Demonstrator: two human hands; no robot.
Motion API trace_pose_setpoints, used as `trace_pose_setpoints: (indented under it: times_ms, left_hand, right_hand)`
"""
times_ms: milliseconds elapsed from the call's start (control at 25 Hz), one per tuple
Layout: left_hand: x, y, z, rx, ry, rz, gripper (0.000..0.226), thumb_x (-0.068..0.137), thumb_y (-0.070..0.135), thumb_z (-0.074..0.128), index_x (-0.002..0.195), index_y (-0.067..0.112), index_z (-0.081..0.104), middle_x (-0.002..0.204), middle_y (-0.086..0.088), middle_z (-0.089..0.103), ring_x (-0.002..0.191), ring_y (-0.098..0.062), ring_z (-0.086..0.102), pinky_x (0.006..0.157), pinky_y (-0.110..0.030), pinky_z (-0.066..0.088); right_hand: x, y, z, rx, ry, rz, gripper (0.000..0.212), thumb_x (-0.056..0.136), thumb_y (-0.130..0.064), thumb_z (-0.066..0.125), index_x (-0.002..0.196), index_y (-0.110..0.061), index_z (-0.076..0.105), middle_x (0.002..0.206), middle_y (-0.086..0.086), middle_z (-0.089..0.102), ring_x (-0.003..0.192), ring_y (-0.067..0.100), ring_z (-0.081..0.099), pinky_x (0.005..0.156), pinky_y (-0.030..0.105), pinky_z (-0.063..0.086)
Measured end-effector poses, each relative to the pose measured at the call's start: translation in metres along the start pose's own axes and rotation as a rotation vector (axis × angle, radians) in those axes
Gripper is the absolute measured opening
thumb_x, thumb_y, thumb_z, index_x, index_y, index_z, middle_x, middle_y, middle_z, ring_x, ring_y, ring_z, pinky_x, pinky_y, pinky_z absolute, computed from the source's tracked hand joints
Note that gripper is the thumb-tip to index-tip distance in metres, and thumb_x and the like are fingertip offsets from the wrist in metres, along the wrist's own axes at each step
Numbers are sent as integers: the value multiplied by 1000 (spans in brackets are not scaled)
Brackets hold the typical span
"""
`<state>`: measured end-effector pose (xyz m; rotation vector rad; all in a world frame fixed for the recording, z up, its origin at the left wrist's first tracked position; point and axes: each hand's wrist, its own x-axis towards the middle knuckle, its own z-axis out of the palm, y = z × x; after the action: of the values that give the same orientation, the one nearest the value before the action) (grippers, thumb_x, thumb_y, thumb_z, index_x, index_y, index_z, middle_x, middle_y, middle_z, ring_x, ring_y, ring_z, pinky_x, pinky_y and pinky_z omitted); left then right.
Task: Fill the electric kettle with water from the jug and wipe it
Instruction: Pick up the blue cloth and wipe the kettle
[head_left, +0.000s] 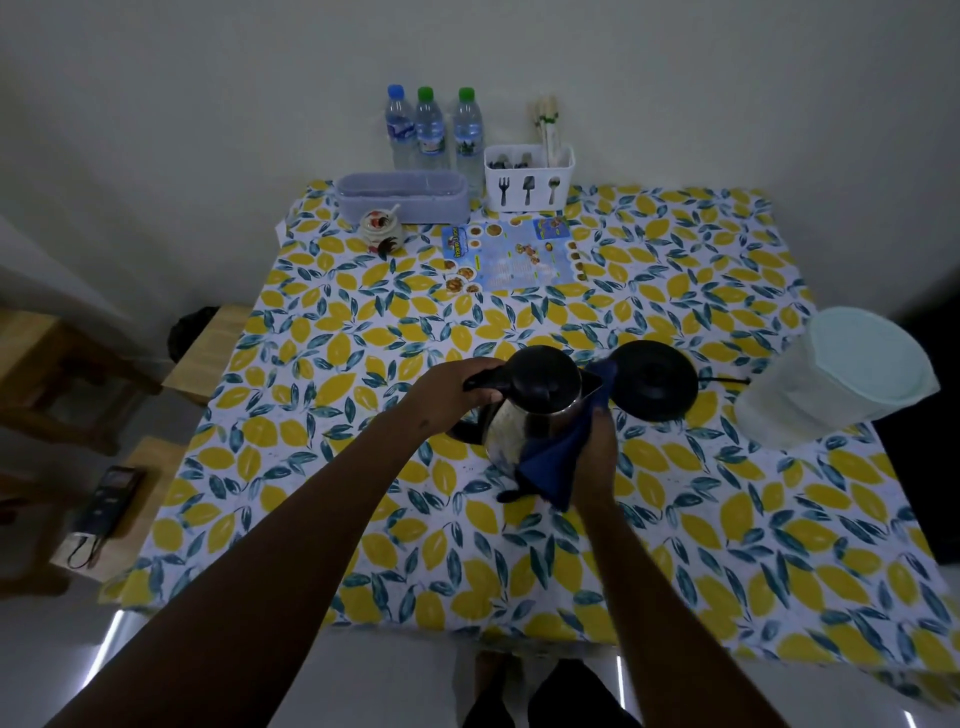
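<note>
A steel electric kettle (524, 415) with a black lid and handle is in the middle of the table, lifted and tilted off its black round base (655, 382), which lies just to its right. My left hand (447, 397) grips the kettle's black handle. My right hand (592, 457) presses a dark blue cloth (553, 467) against the kettle's right side, near the spout. A translucent plastic jug (831, 379) with a pale lid stands at the table's right edge.
The table (363, 322) has a lemon-print cover. At the back stand three water bottles (434, 127), a cutlery holder (529, 176), a lilac tray (402, 195), a small jar (382, 231) and a menu sheet (514, 254). Wooden stools (130, 374) stand at the left.
</note>
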<state>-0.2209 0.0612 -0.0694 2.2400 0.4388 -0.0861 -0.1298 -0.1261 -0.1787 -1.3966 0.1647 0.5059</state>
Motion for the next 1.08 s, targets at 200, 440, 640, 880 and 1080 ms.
trace_pose_setpoints:
  times_ms: [200, 440, 640, 880, 1080]
  left_hand:
    - [-2, 0, 1, 5, 21, 22, 45, 92, 28, 61, 135, 22, 50, 135, -5, 58, 123, -24, 53, 94, -28, 35]
    - [-7, 4, 7, 2, 76, 13, 44, 94, 27, 58, 136, 22, 48, 135, -6, 58, 119, -23, 53, 89, -25, 35]
    - [-8, 4, 9, 6, 96, -12, 45, 92, 26, 60, 136, 22, 48, 135, -5, 58, 119, -22, 54, 88, -25, 35]
    - [-5, 0, 9, -15, 34, -26, 48, 92, 31, 59, 138, 22, 46, 137, -7, 56, 122, -23, 53, 98, -36, 41]
    - [-10, 0, 18, 47, 108, -18, 53, 91, 41, 49, 139, 21, 43, 137, -10, 54, 124, -27, 51, 101, -42, 43]
  right_hand:
    - [52, -94, 3, -347, -311, 195, 41, 85, -58, 56, 97, -22, 72, 91, 3, 74, 92, 23, 66, 87, 37, 48]
    - [74, -96, 15, -555, -477, 245, 35, 87, -52, 57, 92, -20, 69, 99, 3, 71, 85, 15, 62, 77, 30, 47]
    - [50, -54, -11, -250, -298, 293, 37, 92, -45, 53, 100, -12, 67, 83, 6, 72, 84, 20, 62, 77, 32, 50]
    - [-15, -5, -8, -78, -86, 218, 58, 87, -58, 49, 122, -12, 56, 114, 11, 64, 101, 30, 63, 91, 48, 51]
    - [-17, -15, -22, -293, 73, -5, 22, 97, -20, 46, 109, -12, 63, 99, 16, 64, 88, 33, 60, 74, 46, 48]
